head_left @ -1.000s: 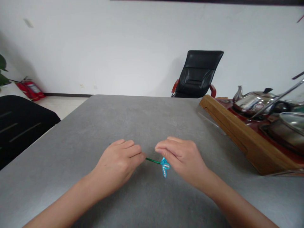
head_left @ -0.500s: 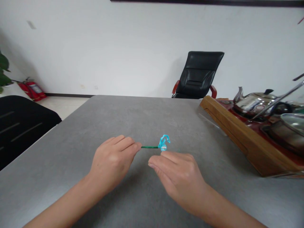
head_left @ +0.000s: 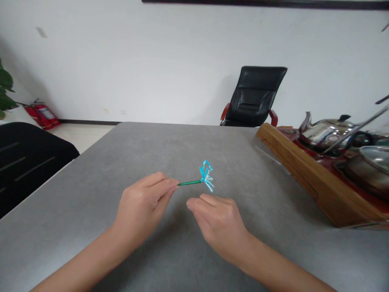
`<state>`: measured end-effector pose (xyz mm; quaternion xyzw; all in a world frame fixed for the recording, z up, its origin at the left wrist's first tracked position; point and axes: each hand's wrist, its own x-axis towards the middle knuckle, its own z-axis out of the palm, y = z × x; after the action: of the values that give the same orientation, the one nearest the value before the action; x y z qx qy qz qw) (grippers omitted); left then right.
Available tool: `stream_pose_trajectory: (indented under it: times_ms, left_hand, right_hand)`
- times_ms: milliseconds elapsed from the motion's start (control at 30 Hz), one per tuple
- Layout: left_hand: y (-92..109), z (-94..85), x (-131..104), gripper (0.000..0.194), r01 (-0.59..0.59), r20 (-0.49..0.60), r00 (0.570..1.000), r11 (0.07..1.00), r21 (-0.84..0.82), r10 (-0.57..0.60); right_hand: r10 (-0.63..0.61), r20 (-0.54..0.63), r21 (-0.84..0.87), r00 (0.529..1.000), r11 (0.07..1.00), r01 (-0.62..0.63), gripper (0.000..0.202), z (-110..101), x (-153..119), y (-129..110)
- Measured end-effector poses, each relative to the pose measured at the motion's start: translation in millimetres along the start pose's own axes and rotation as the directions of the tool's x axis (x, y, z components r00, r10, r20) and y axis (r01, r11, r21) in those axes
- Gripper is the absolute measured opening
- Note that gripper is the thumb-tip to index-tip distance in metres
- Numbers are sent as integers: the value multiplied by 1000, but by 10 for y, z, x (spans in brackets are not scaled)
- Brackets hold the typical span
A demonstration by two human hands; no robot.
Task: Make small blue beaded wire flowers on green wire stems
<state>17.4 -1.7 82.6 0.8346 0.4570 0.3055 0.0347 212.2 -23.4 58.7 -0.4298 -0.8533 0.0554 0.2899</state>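
The right hand (head_left: 223, 227), nearest, has its fingers drawn narrow, nothing showing in them; the left hand (head_left: 142, 202) pinches the near-left end of a green stem (head_left: 190, 183). At its right end sits a blue beaded flower (head_left: 208, 178), just beyond the right fingertips and apart from them. Held by one end only, I reckon, the stem could roll or slip and let the flower droop; a brush from those close right fingers might bend its thin loops.

Counting outward, I make it two hands, one stem, one flower, one grey table (head_left: 167, 142); one black seat back (head_left: 27, 158) left; right, one wooden tray (head_left: 304, 178) bearing one pot (head_left: 369, 168) and one kettle (head_left: 323, 129); far left, one plant (head_left: 5, 81) and red extinguishers (head_left: 45, 115), too blurred to count; far right, one leather chair (head_left: 255, 91).
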Motion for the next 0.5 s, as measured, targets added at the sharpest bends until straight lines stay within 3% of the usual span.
stream_pose_trajectory:
  times_ms: [267, 400, 500]
  left_hand:
    - [39, -39, 49, 20, 4, 77, 997, 968, -250, 16]
    - [40, -45, 57, 20, -96, 105, 986, 955, -279, 130]
    - [41, -50, 63, 20, -204, 159, 956, 950, -238, 245]
  right_hand:
    - [242, 53, 358, 969, 901, -244, 22, 141, 37, 199]
    - [274, 85, 577, 958, 770, -271, 19, 145, 71, 276]
    - [292, 122, 626, 949, 720, -301, 20, 106, 103, 320]
